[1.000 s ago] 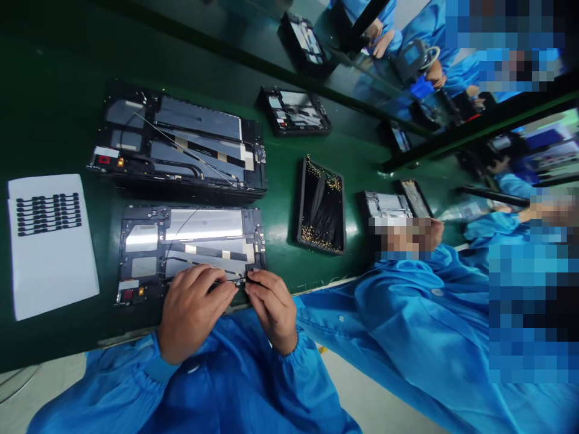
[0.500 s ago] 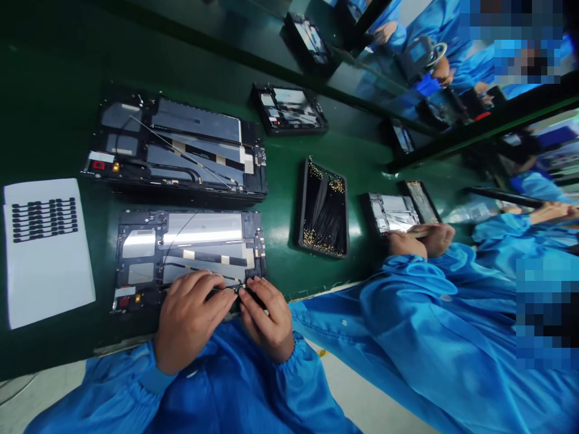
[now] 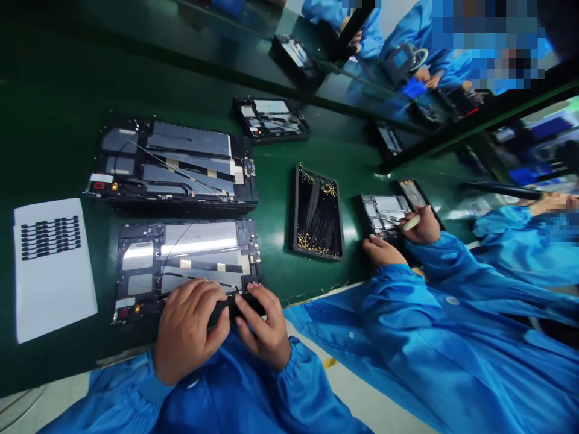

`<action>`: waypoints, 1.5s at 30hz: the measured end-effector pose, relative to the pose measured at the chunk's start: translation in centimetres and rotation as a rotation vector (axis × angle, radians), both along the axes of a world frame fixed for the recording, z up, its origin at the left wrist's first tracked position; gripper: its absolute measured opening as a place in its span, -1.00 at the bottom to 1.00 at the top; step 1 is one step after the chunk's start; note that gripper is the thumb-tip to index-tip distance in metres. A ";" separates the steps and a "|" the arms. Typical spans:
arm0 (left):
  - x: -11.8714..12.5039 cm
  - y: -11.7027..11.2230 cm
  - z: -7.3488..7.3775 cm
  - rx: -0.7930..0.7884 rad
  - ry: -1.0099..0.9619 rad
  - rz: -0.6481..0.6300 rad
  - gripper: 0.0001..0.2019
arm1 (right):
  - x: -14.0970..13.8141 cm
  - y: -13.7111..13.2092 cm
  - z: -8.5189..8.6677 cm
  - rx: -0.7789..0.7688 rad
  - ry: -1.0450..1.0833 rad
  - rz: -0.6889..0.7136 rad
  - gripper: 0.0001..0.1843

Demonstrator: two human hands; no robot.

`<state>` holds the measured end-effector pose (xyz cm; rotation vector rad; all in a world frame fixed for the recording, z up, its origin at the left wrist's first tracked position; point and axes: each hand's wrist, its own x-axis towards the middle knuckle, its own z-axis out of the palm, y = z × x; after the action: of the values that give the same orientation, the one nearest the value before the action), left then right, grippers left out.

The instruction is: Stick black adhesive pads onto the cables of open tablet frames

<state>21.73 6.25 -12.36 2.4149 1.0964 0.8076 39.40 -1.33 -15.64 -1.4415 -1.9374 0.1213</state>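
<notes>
An opened tablet chassis (image 3: 185, 256) with silver plates and thin black cables lies at the near edge of the green belt. My left hand (image 3: 187, 328) rests on its near edge with the fingers curled and pressed down on a black strip (image 3: 228, 305) along that edge. My right hand (image 3: 265, 325) meets it from the right, fingertips pinched on the same strip. Both sleeves are blue.
A second opened tablet (image 3: 174, 166) lies just beyond. A white sheet (image 3: 52, 271) with rows of black stickers is on the left. A black tray of gold-tipped cables (image 3: 318, 214) sits to the right. A co-worker's hands (image 3: 398, 238) work on a smaller device (image 3: 382, 211).
My view has shifted, so everything sits lower in the picture. My two hands have closed tighter together on the tablet's near edge. The co-worker's hands have spread apart over their device.
</notes>
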 end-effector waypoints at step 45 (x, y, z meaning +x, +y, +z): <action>-15.0 19.1 11.1 -0.420 -0.216 0.426 -0.16 | 8.2 25.5 10.0 -0.162 0.442 -0.274 -0.55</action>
<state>6.74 25.32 -1.27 1.7332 1.5372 0.8386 47.62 24.15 -5.66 -1.6112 -1.3877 0.4399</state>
